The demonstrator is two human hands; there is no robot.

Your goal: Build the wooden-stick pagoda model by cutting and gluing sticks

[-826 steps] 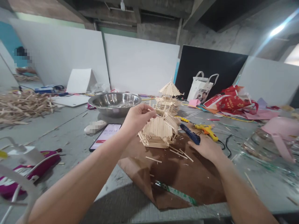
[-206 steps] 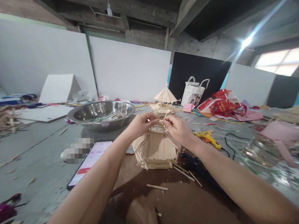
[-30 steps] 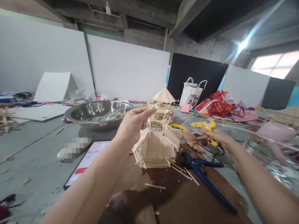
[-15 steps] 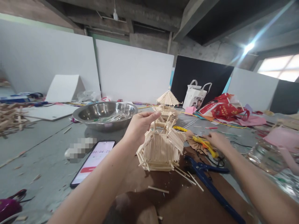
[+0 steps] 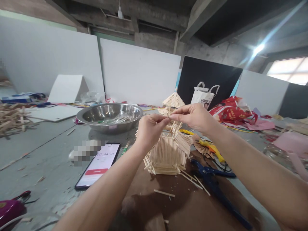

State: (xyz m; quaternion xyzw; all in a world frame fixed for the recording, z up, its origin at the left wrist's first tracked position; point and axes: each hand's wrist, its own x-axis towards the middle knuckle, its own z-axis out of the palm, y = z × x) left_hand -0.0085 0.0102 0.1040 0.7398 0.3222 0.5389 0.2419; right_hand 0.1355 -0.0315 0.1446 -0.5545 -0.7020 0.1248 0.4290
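Note:
A small model building of thin wooden sticks stands on a brown board, with a pointed stick roof behind it. Over the model's upper part, my left hand is closed in a pinch. My right hand meets it there, thumb and forefinger together. Something tiny shows between the fingertips, too small to name. Loose sticks and a blue cutter lie on the board. The yellow glue gun rests to the right.
A steel basin stands behind my left arm, near a phone showing a timer. Red bags and a white bag are at the back right. A wood pile lies far left; a magenta object sits at lower left.
My right hand has left the yellow glue gun and moved up and left to my left hand. Its fingertips now meet those of my left hand above the model.

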